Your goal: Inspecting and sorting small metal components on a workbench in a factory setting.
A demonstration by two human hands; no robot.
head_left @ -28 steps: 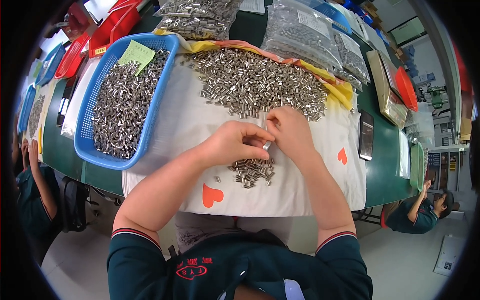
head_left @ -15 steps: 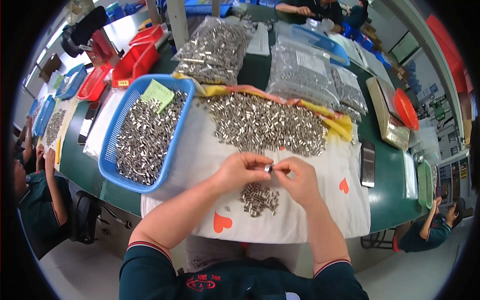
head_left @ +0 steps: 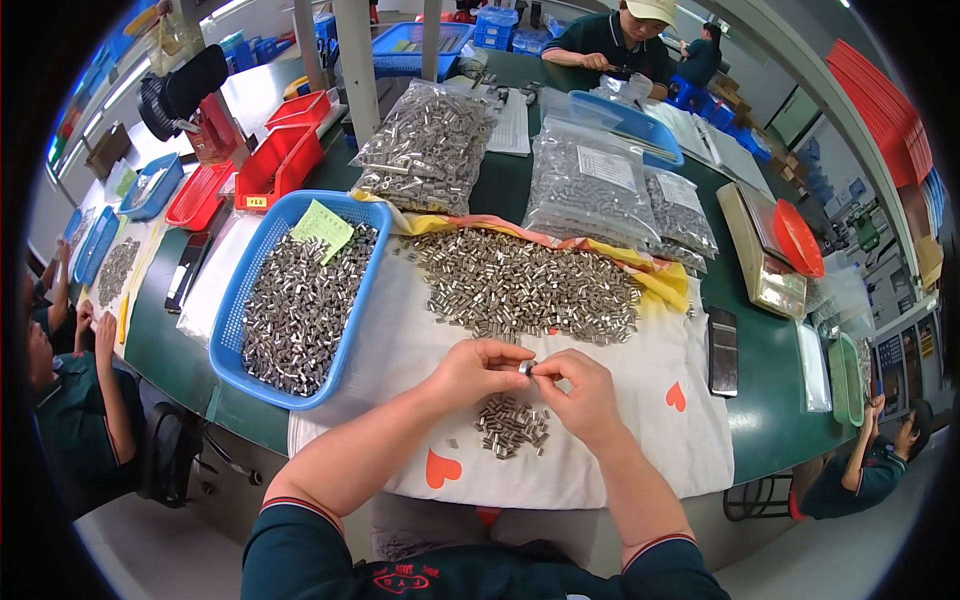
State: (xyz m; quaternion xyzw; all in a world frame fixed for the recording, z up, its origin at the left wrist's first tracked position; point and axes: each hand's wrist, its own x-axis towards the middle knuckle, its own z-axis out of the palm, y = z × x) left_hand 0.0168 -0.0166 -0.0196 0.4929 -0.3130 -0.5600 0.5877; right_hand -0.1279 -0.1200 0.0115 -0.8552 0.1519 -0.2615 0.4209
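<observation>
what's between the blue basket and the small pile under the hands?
Head view: only bare white cloth with a red heart print lies between the blue basket and the small pile of metal sleeves; the left hand hovers just above that stretch.

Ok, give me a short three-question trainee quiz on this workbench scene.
1. True or false: both hands, the left hand and the right hand, pinch one small metal sleeve between them.
2. Where does the blue basket of metal sleeves sit: A) to the person's left, B) to the right, C) on the floor?
3. Fill in: the small pile of sleeves below the hands lies on a white cloth printed with red ____.

Key: 1 true; 2 A; 3 hearts.
</observation>
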